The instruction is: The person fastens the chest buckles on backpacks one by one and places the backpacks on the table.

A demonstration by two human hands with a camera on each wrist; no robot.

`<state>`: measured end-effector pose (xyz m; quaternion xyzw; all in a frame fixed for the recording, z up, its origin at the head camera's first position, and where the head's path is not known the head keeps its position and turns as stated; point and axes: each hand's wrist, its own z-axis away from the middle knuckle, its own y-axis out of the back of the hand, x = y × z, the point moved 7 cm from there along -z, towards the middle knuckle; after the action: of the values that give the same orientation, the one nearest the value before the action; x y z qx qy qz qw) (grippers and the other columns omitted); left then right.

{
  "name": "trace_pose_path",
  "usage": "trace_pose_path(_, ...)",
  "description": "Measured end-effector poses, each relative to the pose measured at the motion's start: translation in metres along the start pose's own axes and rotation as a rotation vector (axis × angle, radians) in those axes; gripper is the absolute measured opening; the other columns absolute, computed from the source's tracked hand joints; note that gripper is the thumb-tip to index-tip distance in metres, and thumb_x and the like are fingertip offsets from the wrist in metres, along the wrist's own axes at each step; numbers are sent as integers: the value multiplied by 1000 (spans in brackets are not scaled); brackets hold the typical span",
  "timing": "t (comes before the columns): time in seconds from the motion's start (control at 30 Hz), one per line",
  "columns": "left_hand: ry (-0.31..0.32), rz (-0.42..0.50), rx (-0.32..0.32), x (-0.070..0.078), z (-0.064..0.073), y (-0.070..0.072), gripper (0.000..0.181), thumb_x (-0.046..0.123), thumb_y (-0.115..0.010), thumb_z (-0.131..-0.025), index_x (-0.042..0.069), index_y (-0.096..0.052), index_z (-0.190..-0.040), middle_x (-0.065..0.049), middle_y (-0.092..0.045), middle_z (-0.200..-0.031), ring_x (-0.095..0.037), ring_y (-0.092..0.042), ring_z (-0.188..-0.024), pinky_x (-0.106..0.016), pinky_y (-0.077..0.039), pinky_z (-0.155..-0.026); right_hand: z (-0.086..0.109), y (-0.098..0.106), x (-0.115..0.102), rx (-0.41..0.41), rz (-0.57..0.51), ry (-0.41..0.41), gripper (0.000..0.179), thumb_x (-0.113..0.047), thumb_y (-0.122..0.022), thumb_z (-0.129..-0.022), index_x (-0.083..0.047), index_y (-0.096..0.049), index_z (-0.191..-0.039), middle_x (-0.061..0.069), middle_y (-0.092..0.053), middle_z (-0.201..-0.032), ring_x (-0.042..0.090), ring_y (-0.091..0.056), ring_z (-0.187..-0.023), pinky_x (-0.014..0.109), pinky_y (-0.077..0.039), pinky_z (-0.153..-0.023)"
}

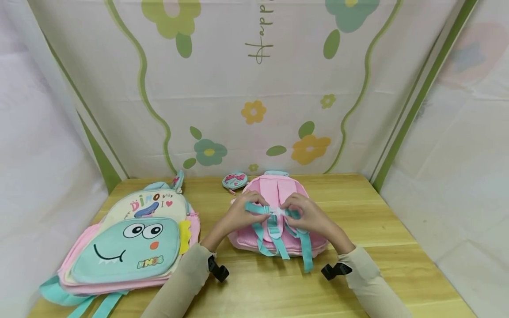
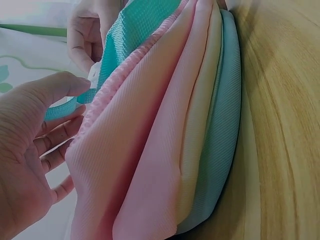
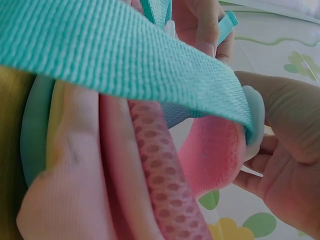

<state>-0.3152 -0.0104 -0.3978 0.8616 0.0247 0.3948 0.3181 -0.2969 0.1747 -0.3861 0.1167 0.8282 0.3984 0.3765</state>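
A small pink backpack [image 1: 292,187] lies on its front, its back panel and shoulder straps facing up. Above the panel, my left hand [image 1: 244,211] pinches a teal strap [image 1: 256,207] between thumb and fingers. My right hand [image 1: 312,214] pinches the other teal strap end [image 1: 293,214] opposite. Between the two hands sits a white plastic buckle [image 1: 277,212], partly covered by fingertips. In the left wrist view, the left thumb lies along the strap beside the buckle [image 2: 93,72]. The right wrist view shows a white strap adjuster [image 3: 255,122] close to the right hand [image 3: 295,145].
A larger dinosaur backpack [image 1: 127,249] lies face up on the left, teal straps hanging toward the near edge. A round teal pouch [image 1: 234,180] rests behind the pink backpack. Printed cloth walls [image 1: 254,88] enclose the wooden table [image 1: 270,291] at the back and sides.
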Motion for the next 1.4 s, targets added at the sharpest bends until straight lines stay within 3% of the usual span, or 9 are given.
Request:
trace_pose_path(0.23,1,4,6,-4,3,-4,19,18,-85,-84,12,-74,-99,2,-72,-97,-21,-65,-97,-35,-54,-88,4,-6,4,-30,19,-20,27,0,-79,-79,-8,-71,-103,3,-69,-104,18,-64,-97,40,-58,-85)
trace_pose_path(0.5,-9,-37,24,1,1,4,21,18,-86,-82,13,-74,-98,1,-71,-97,-25,-64,-97,-30,-51,-84,0,-10,3,-10,35,3,25,-2,-78,-81,-9,-73,-104,4,-69,-105,22,-64,-95,39,-57,-82)
trace_pose_path(0.67,-15,-15,9,3,0,4,21,19,-85,-83,12,-74,-99,1,-71,-99,-25,-63,-98,-30,-50,-84,1,-9,4,7,29,5,26,-3,-80,-81,-10,-74,-105,3,-70,-105,19,-66,-96,37,-58,-82)
trace_pose_path(0.87,-8,16,25,1,0,4,20,18,-85,-84,12,-74,-100,2,-71,-99,-15,-61,-99,-28,-51,-85,-1,-7,4,18,17,28,25,-2,-79,-81,-10,-75,-105,3,-71,-105,19,-66,-95,37,-58,-80)
trace_pose_path(1.07,-39,44,48,3,-1,5,18,16,-84,-85,10,-74,-99,-1,-72,-98,-19,-63,-98,-34,-54,-88,-3,-4,4,21,12,38,26,-1,-79,-81,-8,-74,-105,4,-71,-104,21,-67,-96,39,-59,-84)
trace_pose_path(1.4,8,99,40,-1,2,5,19,16,-83,-86,10,-74,-102,-2,-71,-101,-21,-63,-99,-30,-53,-89,-1,-5,7,31,-27,25,27,-1,-80,-81,-10,-75,-106,2,-72,-105,20,-68,-97,42,-60,-85)
